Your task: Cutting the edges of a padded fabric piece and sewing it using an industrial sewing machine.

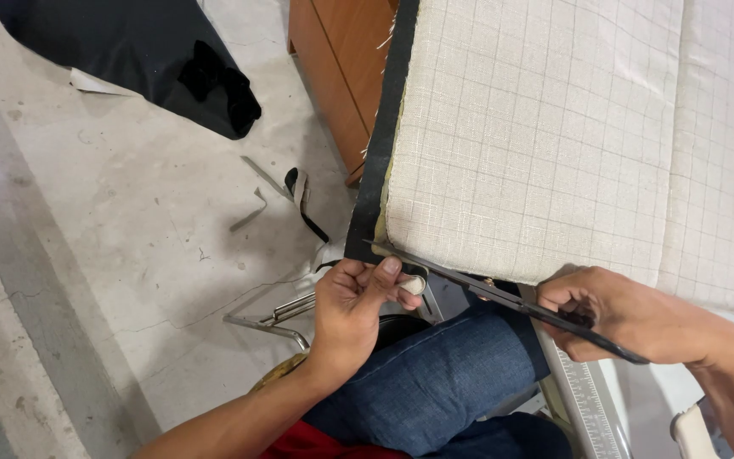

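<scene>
A cracked grey concrete floor (129, 255) fills the left of the view, with a seated person's work above it. Nearest the camera is a knee in blue jeans (443, 374), a red sleeve (316, 444) below it, and a metal ruler (584, 399) beside the leg. Just above the knee, the left hand (352, 306) is closed in a pinch on the corner of a black strip (380, 144) that edges a cream grid-patterned cushion (537, 136). The right hand (618, 313) is wrapped through the handles of black scissors (503, 297), whose blades appear nearly closed, the tip lying at the cushion's lower left corner, touching the strip just above the left thumb. The cut would likely go best if the pinch keeps the strip taut and pulled away from the cream cloth, the blades stay flat along the seam line, and the left fingers stay clear of the tip. Beside the left wrist a bent metal frame (269, 319) rests on the floor. Further off lie 2 or so fabric scraps (295, 195), then a brown wooden cabinet (337, 76) behind the cushion's edge, and farthest away a dark black cloth (138, 51) spread on the concrete.
</scene>
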